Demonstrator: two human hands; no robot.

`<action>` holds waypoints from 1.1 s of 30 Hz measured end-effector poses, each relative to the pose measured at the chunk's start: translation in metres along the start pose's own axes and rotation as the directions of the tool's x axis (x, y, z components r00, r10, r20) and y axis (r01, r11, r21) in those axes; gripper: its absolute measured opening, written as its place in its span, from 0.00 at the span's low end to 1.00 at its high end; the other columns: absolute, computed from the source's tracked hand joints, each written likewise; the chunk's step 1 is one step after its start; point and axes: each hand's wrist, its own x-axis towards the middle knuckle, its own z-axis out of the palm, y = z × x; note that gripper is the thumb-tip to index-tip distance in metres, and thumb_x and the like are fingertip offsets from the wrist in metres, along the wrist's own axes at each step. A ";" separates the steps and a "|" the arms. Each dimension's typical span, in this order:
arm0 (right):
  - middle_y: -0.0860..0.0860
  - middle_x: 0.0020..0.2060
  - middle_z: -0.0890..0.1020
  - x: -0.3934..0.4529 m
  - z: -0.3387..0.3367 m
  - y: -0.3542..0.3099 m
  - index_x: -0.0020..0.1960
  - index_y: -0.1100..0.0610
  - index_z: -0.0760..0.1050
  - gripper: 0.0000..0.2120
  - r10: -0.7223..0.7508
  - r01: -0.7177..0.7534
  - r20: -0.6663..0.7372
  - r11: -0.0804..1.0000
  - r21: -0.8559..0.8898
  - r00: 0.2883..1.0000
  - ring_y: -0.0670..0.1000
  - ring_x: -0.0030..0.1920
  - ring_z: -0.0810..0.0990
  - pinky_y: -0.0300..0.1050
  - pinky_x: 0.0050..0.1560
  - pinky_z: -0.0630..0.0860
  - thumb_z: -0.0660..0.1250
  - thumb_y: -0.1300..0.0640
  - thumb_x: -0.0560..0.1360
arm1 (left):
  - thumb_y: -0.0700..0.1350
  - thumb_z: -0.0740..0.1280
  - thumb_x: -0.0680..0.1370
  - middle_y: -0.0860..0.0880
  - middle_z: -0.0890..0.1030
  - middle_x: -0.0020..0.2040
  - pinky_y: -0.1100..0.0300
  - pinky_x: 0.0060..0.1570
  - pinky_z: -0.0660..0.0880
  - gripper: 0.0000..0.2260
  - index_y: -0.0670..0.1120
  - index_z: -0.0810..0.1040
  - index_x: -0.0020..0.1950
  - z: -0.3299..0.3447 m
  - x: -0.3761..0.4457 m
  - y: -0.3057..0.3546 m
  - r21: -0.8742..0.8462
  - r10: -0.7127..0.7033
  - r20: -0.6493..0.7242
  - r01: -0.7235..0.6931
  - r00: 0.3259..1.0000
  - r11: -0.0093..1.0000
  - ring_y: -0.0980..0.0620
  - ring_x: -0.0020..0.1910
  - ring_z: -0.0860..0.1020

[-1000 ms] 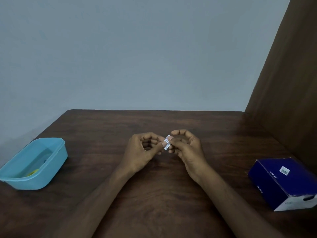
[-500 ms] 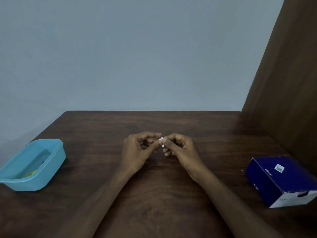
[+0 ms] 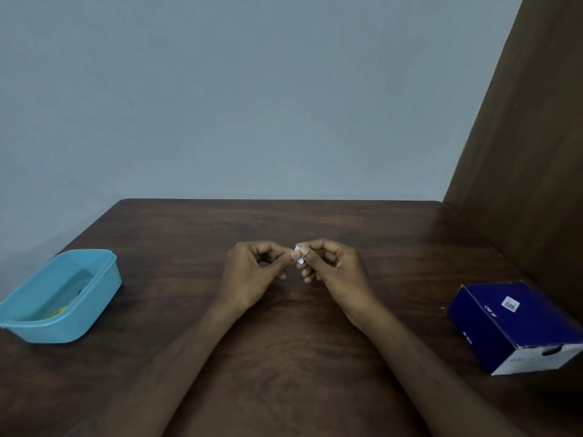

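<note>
Both hands, left hand (image 3: 252, 272) and right hand (image 3: 334, 272), pinch a tiny white packet (image 3: 299, 254) between fingertips, apparently tearing it; next needs opposite pulls

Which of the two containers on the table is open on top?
The light blue plastic tub on the left, lidless; the dark blue cardboard box is closed.

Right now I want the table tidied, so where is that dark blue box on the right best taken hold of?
Probably from above, across its short width: thumb on the long side facing the middle of the table, fingers over the far side. The dark blue box lies flat, broad top free. The right hand is nearer, but it and the left hand pinch a small white piece.
</note>
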 end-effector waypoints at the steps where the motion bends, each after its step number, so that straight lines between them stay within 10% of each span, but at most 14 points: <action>1: 0.55 0.37 0.86 -0.001 0.000 0.000 0.50 0.56 0.87 0.05 0.000 0.000 0.003 1.000 0.003 1.000 0.49 0.36 0.82 0.41 0.37 0.79 0.72 0.59 0.82 | 0.52 0.79 0.76 0.51 0.88 0.38 0.45 0.39 0.86 0.07 0.50 0.89 0.43 0.000 -0.002 0.002 0.028 0.012 -0.005 -0.012 1.000 1.000 0.49 0.34 0.87; 6: 0.51 0.40 0.87 -0.003 -0.009 0.000 0.47 0.56 0.81 0.07 -0.035 0.046 0.059 0.978 -0.203 0.998 0.52 0.38 0.86 0.50 0.41 0.85 0.69 0.59 0.84 | 0.51 0.80 0.77 0.56 0.87 0.39 0.63 0.39 0.80 0.06 0.50 0.88 0.43 0.004 -0.006 0.006 0.258 0.151 0.037 -0.155 0.988 0.954 0.59 0.36 0.85; 10: 0.54 0.41 0.87 -0.007 -0.014 0.005 0.50 0.60 0.76 0.05 -0.034 0.031 -0.004 0.945 -0.325 0.999 0.56 0.39 0.90 0.61 0.45 0.87 0.66 0.63 0.85 | 0.47 0.76 0.78 0.53 0.84 0.49 0.56 0.51 0.78 0.09 0.48 0.86 0.57 0.005 -0.007 -0.009 0.566 0.245 0.248 -0.345 0.937 0.749 0.52 0.49 0.82; 16: 0.49 0.36 0.87 -0.019 -0.006 -0.006 0.54 0.58 0.84 0.06 -0.131 0.124 0.026 0.835 -0.536 0.991 0.43 0.36 0.88 0.43 0.45 0.86 0.69 0.65 0.82 | 0.50 0.70 0.83 0.41 0.79 0.73 0.54 0.76 0.66 0.21 0.41 0.79 0.73 0.006 -0.020 -0.005 0.639 0.004 0.293 -0.199 0.956 0.743 0.42 0.74 0.75; 33: 0.53 0.43 0.89 -0.183 -0.021 -0.066 0.55 0.58 0.86 0.06 -0.150 0.005 -0.147 0.715 -0.699 0.978 0.52 0.45 0.88 0.47 0.55 0.82 0.71 0.62 0.80 | 0.61 0.57 0.87 0.42 0.57 0.87 0.42 0.82 0.56 0.30 0.46 0.61 0.85 0.034 -0.155 0.080 0.793 -0.260 0.250 -0.043 0.933 0.608 0.41 0.86 0.55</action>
